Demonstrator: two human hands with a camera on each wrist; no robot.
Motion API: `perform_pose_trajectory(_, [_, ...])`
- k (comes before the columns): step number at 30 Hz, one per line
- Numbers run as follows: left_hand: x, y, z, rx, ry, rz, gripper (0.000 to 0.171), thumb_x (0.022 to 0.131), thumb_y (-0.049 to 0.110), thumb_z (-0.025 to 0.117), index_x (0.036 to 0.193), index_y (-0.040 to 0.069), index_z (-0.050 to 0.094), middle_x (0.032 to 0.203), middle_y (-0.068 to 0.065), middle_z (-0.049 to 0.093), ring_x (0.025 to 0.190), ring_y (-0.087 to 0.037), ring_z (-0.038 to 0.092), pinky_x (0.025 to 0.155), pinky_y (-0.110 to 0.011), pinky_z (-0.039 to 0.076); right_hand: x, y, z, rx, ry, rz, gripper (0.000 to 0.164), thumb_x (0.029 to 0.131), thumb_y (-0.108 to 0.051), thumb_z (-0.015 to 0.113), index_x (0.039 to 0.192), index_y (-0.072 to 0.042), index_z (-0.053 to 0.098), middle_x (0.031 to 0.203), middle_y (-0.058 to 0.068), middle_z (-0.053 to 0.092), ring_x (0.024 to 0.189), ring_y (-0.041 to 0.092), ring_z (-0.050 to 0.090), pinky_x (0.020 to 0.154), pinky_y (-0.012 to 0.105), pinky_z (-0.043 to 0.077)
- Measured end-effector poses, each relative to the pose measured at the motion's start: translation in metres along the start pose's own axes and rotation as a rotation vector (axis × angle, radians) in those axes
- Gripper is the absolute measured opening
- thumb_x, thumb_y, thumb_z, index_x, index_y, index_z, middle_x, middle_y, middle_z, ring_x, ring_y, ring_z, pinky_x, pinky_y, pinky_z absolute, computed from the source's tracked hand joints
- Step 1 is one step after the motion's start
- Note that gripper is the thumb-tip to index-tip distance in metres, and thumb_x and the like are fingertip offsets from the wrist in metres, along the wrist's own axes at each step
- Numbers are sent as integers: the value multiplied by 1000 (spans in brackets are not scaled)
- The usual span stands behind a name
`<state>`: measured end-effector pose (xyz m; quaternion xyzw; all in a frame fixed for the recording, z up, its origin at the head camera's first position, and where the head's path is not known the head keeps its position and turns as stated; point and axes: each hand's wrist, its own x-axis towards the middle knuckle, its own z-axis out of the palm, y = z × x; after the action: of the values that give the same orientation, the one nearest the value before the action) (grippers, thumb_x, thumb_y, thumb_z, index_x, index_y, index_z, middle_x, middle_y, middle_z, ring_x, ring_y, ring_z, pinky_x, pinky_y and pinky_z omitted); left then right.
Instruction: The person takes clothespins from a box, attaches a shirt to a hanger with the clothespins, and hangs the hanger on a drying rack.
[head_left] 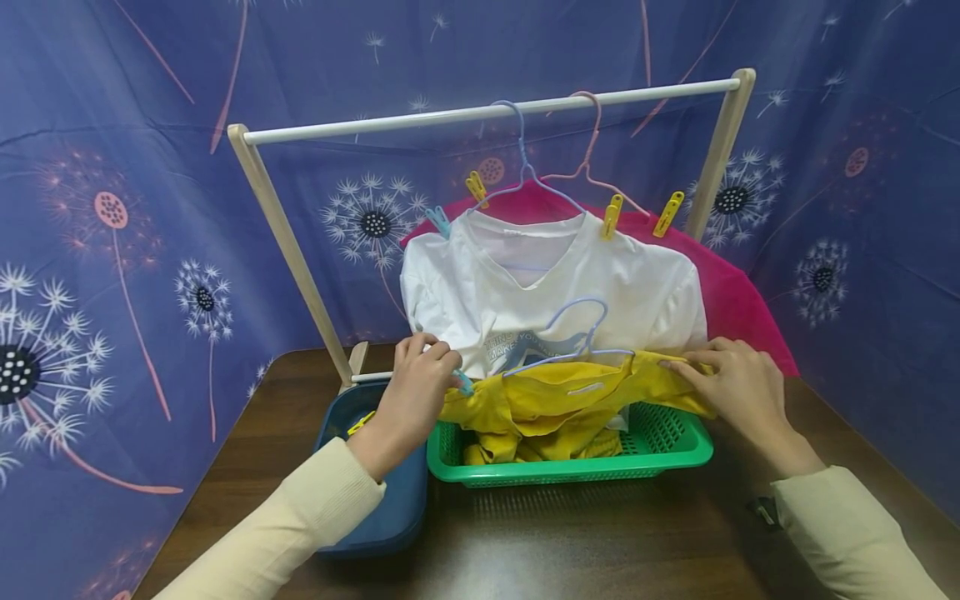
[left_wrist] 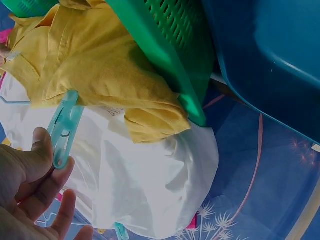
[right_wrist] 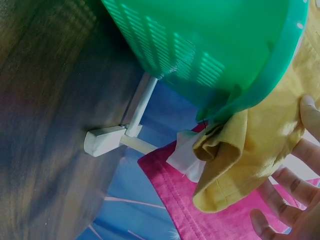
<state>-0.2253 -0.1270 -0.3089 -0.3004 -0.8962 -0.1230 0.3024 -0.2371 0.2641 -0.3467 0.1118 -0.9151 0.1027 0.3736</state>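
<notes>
My left hand (head_left: 416,375) pinches a teal clothespin (left_wrist: 66,131) between thumb and fingers. The clothespin's tip meets the shoulder edge of a yellow shirt (head_left: 547,404). A lavender hanger (head_left: 588,343) sits in that shirt's neck, its hook standing up free of the rail. On the other shoulder, my right hand (head_left: 738,387) pinches the yellow cloth, thumb in front; its other fingers spread out in the right wrist view. The shirt's lower part lies bunched in a green basket (head_left: 570,473). Right behind hangs a white shirt (head_left: 600,279) with a printed front.
A wooden rack with a white rail (head_left: 420,118) stands at the back. A magenta garment (head_left: 750,325) hangs behind the white shirt, and yellow clothespins (head_left: 667,214) are clipped along the shoulders. Left of the basket is a blue bin (head_left: 386,508) with something yellow inside.
</notes>
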Motion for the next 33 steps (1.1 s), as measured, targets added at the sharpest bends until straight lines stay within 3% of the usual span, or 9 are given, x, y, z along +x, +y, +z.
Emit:
perform_pose_trajectory(10, [0, 0, 7, -43, -96, -32, 19, 75, -10, 63, 70, 8, 61, 72, -2, 58, 94, -27, 48, 91, -48, 33, -1, 0, -1, 13, 3, -1, 25, 68, -32, 77, 81, -10, 75, 69, 7, 65, 58, 24, 52, 46, 28, 31])
perform_pose_trajectory(17, [-1, -2, 8, 63, -113, -65, 13, 74, 1, 69, 72, 11, 60, 73, 1, 56, 94, -25, 49, 89, -46, 34, -1, 8, -2, 45, 4, 45, 27, 71, -34, 75, 82, -9, 73, 76, 9, 66, 65, 28, 54, 50, 34, 34])
perform_pose_trajectory(24, [-4, -5, 9, 147, -113, -66, 9, 78, 12, 70, 82, 10, 62, 80, -1, 56, 96, -25, 48, 87, -44, 35, -3, 15, -3, 72, -24, 46, 19, 73, -16, 72, 88, -6, 70, 85, 14, 66, 73, 32, 57, 57, 42, 40])
perform_pose_trajectory(33, [-10, -11, 7, 91, -89, -52, 29, 78, 23, 71, 103, 11, 62, 91, -2, 60, 98, -25, 48, 89, -43, 34, -4, 20, -2, 77, -13, 54, 17, 72, -11, 71, 88, -5, 70, 84, 15, 67, 67, 34, 58, 54, 46, 43])
